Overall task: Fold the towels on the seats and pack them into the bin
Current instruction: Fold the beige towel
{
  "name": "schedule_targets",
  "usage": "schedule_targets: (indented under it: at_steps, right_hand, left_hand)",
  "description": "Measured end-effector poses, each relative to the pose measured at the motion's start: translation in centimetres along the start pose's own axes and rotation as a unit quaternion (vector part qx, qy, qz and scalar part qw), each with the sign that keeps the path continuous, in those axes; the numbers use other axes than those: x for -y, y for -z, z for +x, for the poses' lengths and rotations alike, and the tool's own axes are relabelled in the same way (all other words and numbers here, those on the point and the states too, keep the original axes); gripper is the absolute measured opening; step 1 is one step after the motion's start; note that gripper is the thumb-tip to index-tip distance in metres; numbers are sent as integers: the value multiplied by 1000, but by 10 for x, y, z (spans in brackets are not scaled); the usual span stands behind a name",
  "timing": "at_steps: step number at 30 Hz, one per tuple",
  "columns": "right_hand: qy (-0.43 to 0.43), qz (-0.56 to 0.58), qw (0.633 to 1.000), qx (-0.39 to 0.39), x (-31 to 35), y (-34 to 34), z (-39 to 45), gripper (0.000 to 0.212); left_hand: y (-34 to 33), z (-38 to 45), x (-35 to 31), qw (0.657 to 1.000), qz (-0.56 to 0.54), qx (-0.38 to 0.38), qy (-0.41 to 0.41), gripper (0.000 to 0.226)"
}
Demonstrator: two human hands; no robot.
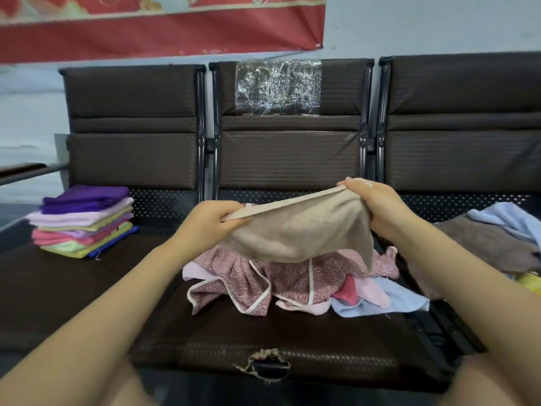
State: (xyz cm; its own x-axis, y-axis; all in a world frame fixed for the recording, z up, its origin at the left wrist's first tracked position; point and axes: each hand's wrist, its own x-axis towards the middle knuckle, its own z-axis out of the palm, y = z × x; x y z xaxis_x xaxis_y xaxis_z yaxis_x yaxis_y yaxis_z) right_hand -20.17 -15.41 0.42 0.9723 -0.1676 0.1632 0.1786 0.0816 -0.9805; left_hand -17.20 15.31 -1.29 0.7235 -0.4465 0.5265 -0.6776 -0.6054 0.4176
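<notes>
Three dark brown padded seats [287, 159] stand in a row against a pale wall, with a red banner [161, 27] hanging above them and a patch of crinkled clear plastic [276, 86] stuck to the middle backrest.

From the head camera, both bare hands hold a beige towel [298, 232] up over the middle seat. The left hand [215, 219] pinches one end of the towel's top edge, fingers closed around the hem. The right hand [377, 202] grips the other end, fingers curled tight into the cloth. Between the two sets of fingers the hem runs taut and slanted, higher at the right hand, and the rest of the towel sags below it.

Directly under the fingers lies a loose heap of unfolded cloths: a pink patterned towel [248, 285] with white trim, then red, light pink and pale blue pieces towards the right hand's side. Beyond the left fingers, on the left seat, sits a neat stack of folded towels [83, 221] in purple, pink, yellow and green. Past the right fingers, on the right seat, a brown towel [486, 244] and a light blue towel [509, 218] lie crumpled.
</notes>
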Motion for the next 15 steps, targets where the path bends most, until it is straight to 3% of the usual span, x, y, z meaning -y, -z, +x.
schedule_targets:
  at_steps: [3,5,8,10,13,15]
  right_hand:
    - [7,28,999,27,24,-1,-11,20]
    - [-8,62,997,50,40,-2,-18,21]
    - [-40,112,988,94,56,-11,-33,21]
    - [-64,133,982,115,62,-20,-43,22]
    - [-85,152,975,138,61,-31,-46,24]
    - [-88,140,980,111,49,-32,-37,19]
  left_hand:
    - [24,-7,-8,993,-112,-27,38,45]
    - [40,-10,-18,972,-209,-78,74,47]
    - [56,-10,-39,872,-417,-190,174,35]
    - [65,-9,-47,829,-466,-209,227,34]
    - [72,2,-46,832,-423,-206,293,48]
    - [63,12,-36,870,-313,-192,330,58]
